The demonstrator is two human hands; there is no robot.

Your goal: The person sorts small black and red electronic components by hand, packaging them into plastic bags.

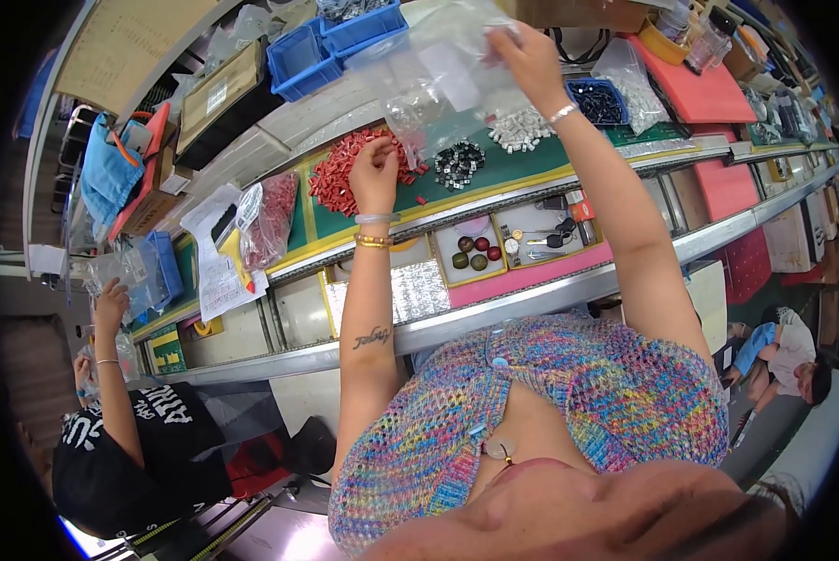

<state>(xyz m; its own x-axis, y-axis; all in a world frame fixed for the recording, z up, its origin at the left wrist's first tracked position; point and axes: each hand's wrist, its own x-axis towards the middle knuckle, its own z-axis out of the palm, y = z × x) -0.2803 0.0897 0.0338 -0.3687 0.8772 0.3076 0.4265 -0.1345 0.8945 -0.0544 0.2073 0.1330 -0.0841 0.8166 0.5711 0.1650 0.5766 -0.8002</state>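
My right hand (527, 61) is raised over the far side of the bench and grips the edge of a clear plastic bag (438, 79). A pale paper or label shows through the bag. My left hand (375, 178) is closed, fingertips together, above a heap of small red parts (335, 178). What it pinches, if anything, is too small to tell. To the right of that heap lie a pile of small black parts (459, 165) and a pile of small white parts (520, 129) on the green mat.
Blue bins (302, 61) stand at the back. Left of the red heap lie a bag of red parts (268, 210) and paper sheets (215, 280). A tray (475, 262) with round balls and keys sits nearer me. A co-worker's hand (113, 304) is at far left.
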